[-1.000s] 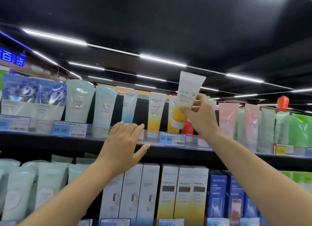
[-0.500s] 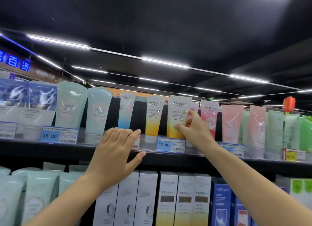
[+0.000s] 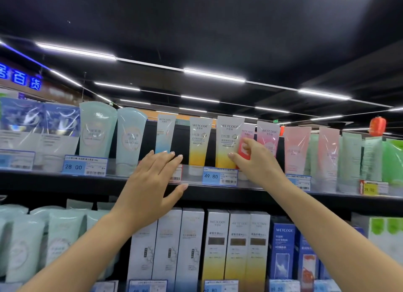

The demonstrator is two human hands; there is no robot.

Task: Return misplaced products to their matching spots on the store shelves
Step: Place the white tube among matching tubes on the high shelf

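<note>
Right fingers point(image 3: 244, 148) loosely curled, thumb point(image 3: 234, 157) touching the yellow tube point(image 3: 226, 147), grip unclear. Tube upright on the top shelf point(image 3: 122, 180), beside its twin point(image 3: 199, 145), above the 49.80 tag point(image 3: 219, 176). Left hand point(image 3: 150, 182) flat, fingers straight, holding nothing, over the shelf edge. Risk: a careless withdrawal tipping the tube into the pink tube point(image 3: 246, 143).

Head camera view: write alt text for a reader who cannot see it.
A person's right hand touches a yellow-and-white WETCODE tube standing on a store's top shelf, beside a matching tube and above a 49.80 price tag. The left hand rests flat on the shelf edge; boxed products fill the shelf below.
</note>
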